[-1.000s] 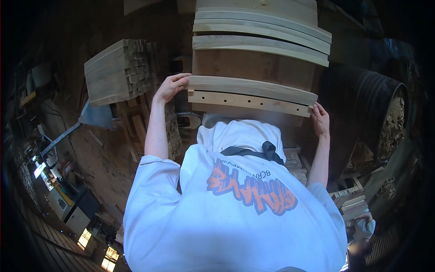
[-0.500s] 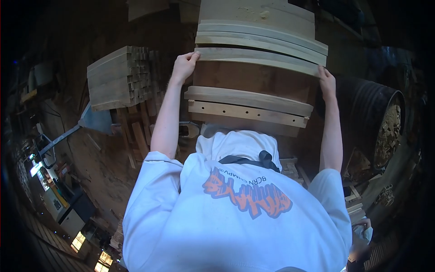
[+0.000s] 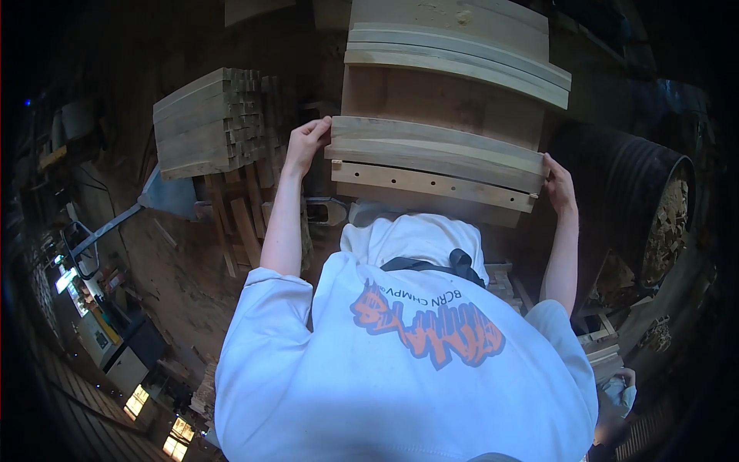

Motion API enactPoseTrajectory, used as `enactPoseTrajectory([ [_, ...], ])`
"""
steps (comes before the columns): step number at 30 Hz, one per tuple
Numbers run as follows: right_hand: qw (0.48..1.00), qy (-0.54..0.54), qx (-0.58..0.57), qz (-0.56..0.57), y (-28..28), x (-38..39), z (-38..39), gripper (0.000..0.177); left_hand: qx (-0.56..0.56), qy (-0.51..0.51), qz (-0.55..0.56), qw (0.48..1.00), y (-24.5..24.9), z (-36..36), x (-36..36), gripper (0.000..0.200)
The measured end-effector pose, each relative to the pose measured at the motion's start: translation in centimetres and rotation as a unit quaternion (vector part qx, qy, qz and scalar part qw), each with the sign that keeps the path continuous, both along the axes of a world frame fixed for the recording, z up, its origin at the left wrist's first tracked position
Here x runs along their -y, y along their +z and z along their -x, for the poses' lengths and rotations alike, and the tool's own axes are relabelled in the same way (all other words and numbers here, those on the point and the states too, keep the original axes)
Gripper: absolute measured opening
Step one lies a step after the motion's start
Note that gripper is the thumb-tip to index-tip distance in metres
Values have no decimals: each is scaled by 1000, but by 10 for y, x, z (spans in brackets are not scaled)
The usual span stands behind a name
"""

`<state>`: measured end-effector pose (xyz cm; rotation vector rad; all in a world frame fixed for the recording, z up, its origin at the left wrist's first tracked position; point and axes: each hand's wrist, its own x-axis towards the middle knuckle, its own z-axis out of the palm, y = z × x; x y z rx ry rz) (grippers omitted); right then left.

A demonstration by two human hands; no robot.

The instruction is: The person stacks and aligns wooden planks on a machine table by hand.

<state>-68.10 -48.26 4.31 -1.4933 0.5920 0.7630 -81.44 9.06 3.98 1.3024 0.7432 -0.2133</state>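
My left hand (image 3: pixel 309 145) pinches the left end of a long wooden board (image 3: pixel 439 137), and my right hand (image 3: pixel 560 182) grips its right end. This board lies against a second wooden board (image 3: pixel 431 162) on its near side. Closer to my body runs a pale wooden strip (image 3: pixel 416 181) with several dark round holes along its face. Beyond the held board, a brown work surface (image 3: pixel 443 96) shows. Farther off, several more boards (image 3: pixel 462 58) lie side by side across it.
On the left stands a stack of wooden blocks (image 3: pixel 200 127) above upright timber pieces. At right lies a dark barrel (image 3: pixel 631 185) with wood scraps (image 3: pixel 671 219) in its opening. A grey metal piece with a long handle (image 3: pixel 108 231) is at left. Part of another person (image 3: pixel 618 391) shows lower right.
Both hands have drawn the board toward my body, away from the far boards and up to the near board. A wider stretch of brown surface now shows behind it.
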Motion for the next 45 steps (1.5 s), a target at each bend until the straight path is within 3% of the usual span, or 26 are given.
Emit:
enactPoseTrajectory([
  [5,1000,-6,-4,18,1,0,-5,43,-12,-12,-2,1000,2,-15,-7,30],
  [11,999,35,8,17,10,-7,-6,40,-14,-23,110,994,-7,-17,-11,42],
  [15,994,104,-10,15,3,1,-22,49,-30,-80,141,986,-16,-33,-24,48],
  [17,986,113,-84,92,9,-5,-45,52,-45,-61,80,994,-6,-62,-24,48],
  [18,994,73,-61,57,7,-11,-61,43,-21,-26,13,999,-6,-81,-20,48],
  [19,999,20,10,35,-14,-6,-80,49,-8,-37,-65,997,-5,-101,-18,56],
  [21,967,-87,220,93,-18,-38,-109,54,45,11,-166,985,-13,-139,-7,44],
  [23,925,50,235,293,-11,-50,-122,57,15,-71,-385,920,7,-157,13,39],
  [25,926,81,193,314,3,-55,-112,53,9,-73,-447,892,12,-147,20,36],
  [28,987,2,127,94,7,-43,-82,46,44,8,-302,952,-4,-115,1,36],
  [31,997,6,75,4,5,-20,-48,46,50,4,-111,993,-12,-70,-10,29],
  [35,998,44,39,2,6,-4,-20,47,7,18,-37,999,-7,-41,-5,23],
  [37,997,17,45,-60,0,-2,-17,47,26,22,19,999,-5,-42,-5,27],
  [41,994,75,56,-60,-2,1,-28,50,9,5,60,998,-5,-51,-14,37],
  [43,993,120,12,-3,-7,4,-47,58,-32,-44,113,992,-15,-63,-27,44],
  [45,999,-5,41,16,-5,-15,-84,72,-38,-31,80,996,-22,-95,-35,46],
])
